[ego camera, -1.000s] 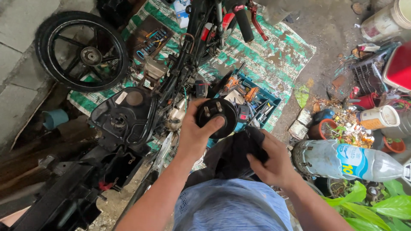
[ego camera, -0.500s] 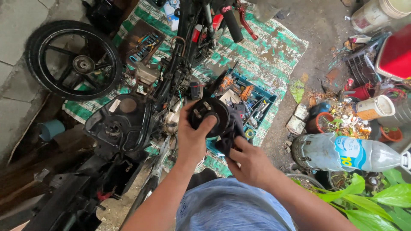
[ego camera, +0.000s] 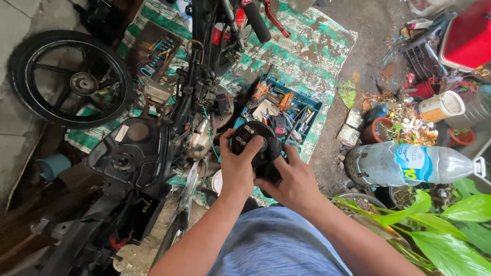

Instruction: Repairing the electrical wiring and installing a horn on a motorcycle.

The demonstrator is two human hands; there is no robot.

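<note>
Both my hands grip a round black motorcycle part (ego camera: 254, 139), like a gauge housing with wires on its back, held in front of my chest. My left hand (ego camera: 236, 168) wraps its left side, thumb over the rim. My right hand (ego camera: 287, 180) holds it from below and the right. Just beyond it lies a blue tool tray (ego camera: 312, 105) full of wrenches and screwdrivers. A stripped black motorcycle frame (ego camera: 197, 87) stands to the left, with its black fuel tank (ego camera: 130, 153) nearest my left arm.
A loose black wheel (ego camera: 69, 79) lies at the left on a green-and-white mat (ego camera: 312, 46). A large clear water bottle (ego camera: 409, 163) lies at the right among pots, cups and green leaves (ego camera: 460, 230). A red container (ego camera: 468, 38) sits top right.
My right hand has come up from my lap and closed on the round part beside my left hand. The view has shifted slightly.
</note>
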